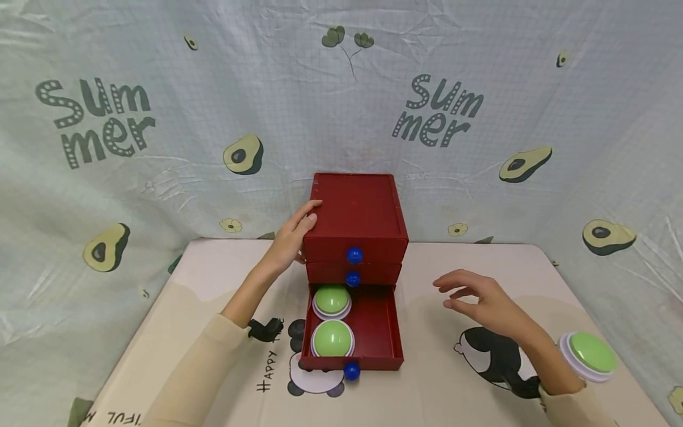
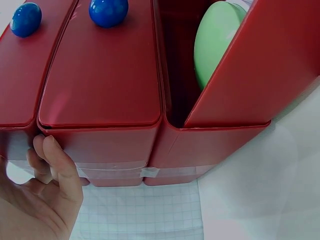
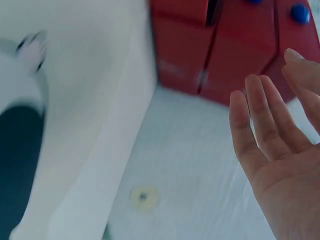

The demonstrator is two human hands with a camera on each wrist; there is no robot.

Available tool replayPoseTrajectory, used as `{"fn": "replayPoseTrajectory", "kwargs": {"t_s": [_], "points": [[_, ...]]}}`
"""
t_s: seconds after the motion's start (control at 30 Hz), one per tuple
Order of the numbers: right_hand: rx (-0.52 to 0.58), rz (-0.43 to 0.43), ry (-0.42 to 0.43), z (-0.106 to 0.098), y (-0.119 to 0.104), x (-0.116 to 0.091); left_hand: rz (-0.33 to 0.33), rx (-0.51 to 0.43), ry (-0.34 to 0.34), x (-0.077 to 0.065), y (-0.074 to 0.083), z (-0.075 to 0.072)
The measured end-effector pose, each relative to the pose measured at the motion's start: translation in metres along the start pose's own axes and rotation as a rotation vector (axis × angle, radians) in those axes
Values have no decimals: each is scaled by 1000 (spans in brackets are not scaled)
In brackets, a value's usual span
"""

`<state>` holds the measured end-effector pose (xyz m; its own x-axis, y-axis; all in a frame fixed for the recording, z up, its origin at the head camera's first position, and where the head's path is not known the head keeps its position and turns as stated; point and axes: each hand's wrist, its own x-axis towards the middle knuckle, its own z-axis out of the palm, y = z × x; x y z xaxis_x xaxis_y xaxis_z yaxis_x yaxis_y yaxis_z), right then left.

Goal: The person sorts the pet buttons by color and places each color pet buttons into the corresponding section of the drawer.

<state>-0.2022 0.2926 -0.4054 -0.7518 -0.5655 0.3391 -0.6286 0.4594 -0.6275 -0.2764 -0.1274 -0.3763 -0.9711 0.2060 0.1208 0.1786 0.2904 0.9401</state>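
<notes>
A red drawer cabinet (image 1: 354,207) with blue round knobs stands at the back middle in the head view. Its bottom drawer (image 1: 376,323) is pulled out. Along that drawer's left side lie two push buttons, a rear one (image 1: 331,299) and a front one (image 1: 332,339), both with green domes and white rims. My left hand (image 1: 290,240) rests against the cabinet's upper left edge, fingers touching its top and side; the left wrist view shows bent fingers (image 2: 62,162) by the side wall. Off the cabinet's right side, my right hand (image 1: 482,299) hovers with loosely bent fingers, holding nothing.
Another green push button (image 1: 589,354) lies on the table's right side, beyond my right forearm. The pale table (image 1: 427,379) has printed animals and lettering. Behind it hangs a light sheet (image 1: 299,107) printed with avocados and words.
</notes>
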Motion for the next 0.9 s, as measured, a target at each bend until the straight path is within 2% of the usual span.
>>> {"fn": "replayPoseTrajectory", "kwargs": {"t_s": [0.13,0.3,0.67,0.9], "points": [[-41,76,88,-19,15,-28,9,2,-3,1,-2,1],[-87,223,166,-39,30,-63,14,3,3,1,-2,1],[-160,482,270,-75,61,-132,21,17,-5,0,2,1],[-265,555,380,-84,77,-166,13,27,-2,-2,3,0]]}}
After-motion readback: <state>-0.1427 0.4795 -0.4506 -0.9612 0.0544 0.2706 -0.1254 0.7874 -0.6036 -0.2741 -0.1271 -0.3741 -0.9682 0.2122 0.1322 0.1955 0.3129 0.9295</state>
